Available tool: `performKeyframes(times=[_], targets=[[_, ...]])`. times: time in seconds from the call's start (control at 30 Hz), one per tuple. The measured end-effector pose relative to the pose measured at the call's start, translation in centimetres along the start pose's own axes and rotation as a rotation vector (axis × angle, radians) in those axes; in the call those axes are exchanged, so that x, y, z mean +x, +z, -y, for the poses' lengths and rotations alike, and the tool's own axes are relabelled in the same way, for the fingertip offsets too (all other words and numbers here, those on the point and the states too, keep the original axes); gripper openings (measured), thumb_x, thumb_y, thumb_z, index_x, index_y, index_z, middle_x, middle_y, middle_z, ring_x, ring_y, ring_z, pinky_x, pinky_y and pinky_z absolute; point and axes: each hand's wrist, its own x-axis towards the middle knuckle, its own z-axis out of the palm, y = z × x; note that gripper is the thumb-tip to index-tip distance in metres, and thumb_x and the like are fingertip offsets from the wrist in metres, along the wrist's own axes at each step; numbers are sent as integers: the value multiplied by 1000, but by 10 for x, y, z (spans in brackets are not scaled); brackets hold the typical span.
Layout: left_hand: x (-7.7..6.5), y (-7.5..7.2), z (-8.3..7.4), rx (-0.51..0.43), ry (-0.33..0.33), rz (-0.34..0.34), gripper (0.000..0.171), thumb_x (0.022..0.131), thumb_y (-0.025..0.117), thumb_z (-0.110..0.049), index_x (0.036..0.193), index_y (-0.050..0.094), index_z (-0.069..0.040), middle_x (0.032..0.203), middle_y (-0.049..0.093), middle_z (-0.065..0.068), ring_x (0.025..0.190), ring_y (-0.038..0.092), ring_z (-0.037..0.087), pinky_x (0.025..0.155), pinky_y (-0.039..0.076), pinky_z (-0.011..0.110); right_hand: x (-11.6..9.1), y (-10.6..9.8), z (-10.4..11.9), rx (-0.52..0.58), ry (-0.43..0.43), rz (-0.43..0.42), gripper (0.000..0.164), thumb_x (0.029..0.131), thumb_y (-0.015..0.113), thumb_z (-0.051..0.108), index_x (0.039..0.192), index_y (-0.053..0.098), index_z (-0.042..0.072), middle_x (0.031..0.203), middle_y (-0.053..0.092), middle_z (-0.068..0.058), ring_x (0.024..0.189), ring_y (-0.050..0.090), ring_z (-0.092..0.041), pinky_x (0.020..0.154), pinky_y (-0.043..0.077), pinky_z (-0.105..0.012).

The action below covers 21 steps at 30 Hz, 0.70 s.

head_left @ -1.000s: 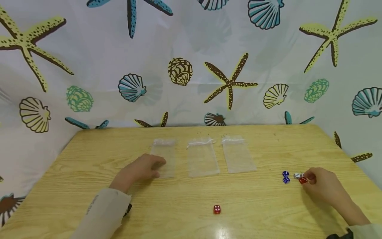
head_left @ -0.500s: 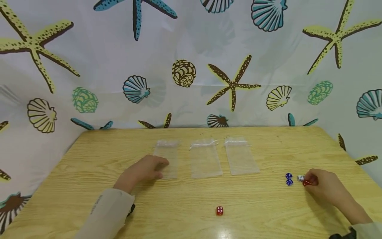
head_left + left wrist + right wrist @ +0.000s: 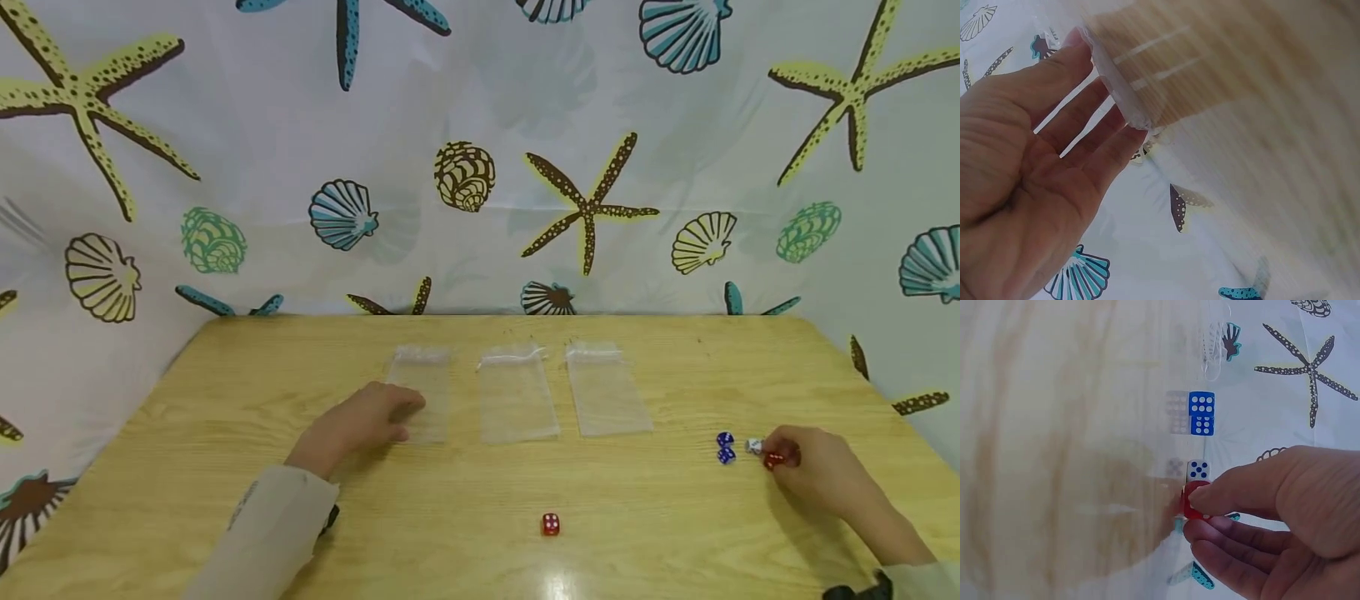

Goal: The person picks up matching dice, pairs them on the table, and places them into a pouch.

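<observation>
right wrist view shows the right hand [image 3: 817, 471] nearly closed, with the red die [image 3: 773, 460] pinched between thumb and fingers, just beside the white die [image 3: 1199, 470], on the right side of the table [image 3: 450, 542]. whether these two dice touch, i cannot say for sure, because the thumb covers much of the red one. to do this well, i think the pinch should be light, and the other fingers should avoid the white die and the two blue dice [image 3: 1202, 402], so that nothing slides. the red die is a cube, so it has no long axis and points nowhere in particular. the left hand [image 3: 360, 421] has its thumb and fingers apart, without a pinch, at the left bag [image 3: 427, 375]. this bag lies flat, its long axis runs from near to far, and its drawstring mouth points away from the person.
</observation>
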Motion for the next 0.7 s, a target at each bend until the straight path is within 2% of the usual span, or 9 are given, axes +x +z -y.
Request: performKeyframes(times=[0.13, 0.4, 0.7], targets=[[1, 0, 0, 12, 9, 1, 43, 89, 65, -8, 131, 55, -2, 133, 56, 16, 126, 50, 36, 102, 42, 50, -3, -1, 1, -4, 2, -33, 13, 73, 66, 0, 85, 68, 5, 73, 64, -2, 66, 54, -12, 57, 43, -28], [-1, 0, -2, -30, -25, 38, 45, 90, 64, -9, 133, 54, -4, 136, 54, 16, 129, 46, 37, 103, 40, 51, -8, -3, 13, 22, 22, -16, 16, 76, 70, 1, 92, 67, -1, 83, 68, -8, 71, 60, -18, 61, 50, -35], [2, 1, -1, -19, -37, 41, 45, 90, 64, -10, 134, 53, -5, 137, 53, 16, 130, 45, 37, 104, 39, 51, -7, 5, 50, 76, -68, -43, 17, 78, 70, 1, 94, 68, 0, 83, 67, -3, 68, 56, -10, 57, 46, -24]])
